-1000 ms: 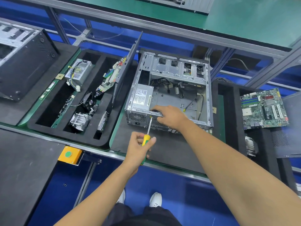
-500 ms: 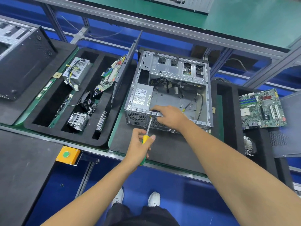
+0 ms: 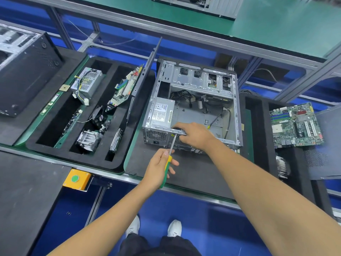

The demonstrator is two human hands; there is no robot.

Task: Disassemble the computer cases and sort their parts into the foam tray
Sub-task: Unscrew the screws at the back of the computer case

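Note:
An open grey computer case point(image 3: 201, 84) lies on its side on the black mat, its power supply point(image 3: 162, 112) still inside at the near left corner. My left hand point(image 3: 159, 168) grips a yellow and green screwdriver point(image 3: 168, 159), whose tip meets the case's rear edge. My right hand point(image 3: 195, 135) holds that rear edge beside the power supply. To the left sits the black foam tray point(image 3: 118, 166), holding another power supply point(image 3: 87, 83), a circuit board point(image 3: 125, 89), a fan point(image 3: 99, 117), a heatsink point(image 3: 88, 138) and a drive point(image 3: 116, 139).
A black side panel point(image 3: 145, 74) leans between tray and case. A closed black case point(image 3: 24, 71) stands at far left. At right, a green motherboard point(image 3: 295, 124) lies on a second foam tray point(image 3: 258, 115). An orange button box point(image 3: 76, 179) hangs at the bench's front edge.
Both hands stay at the case's rear edge with the screwdriver tip on it. The view has shifted slightly; nothing has come loose.

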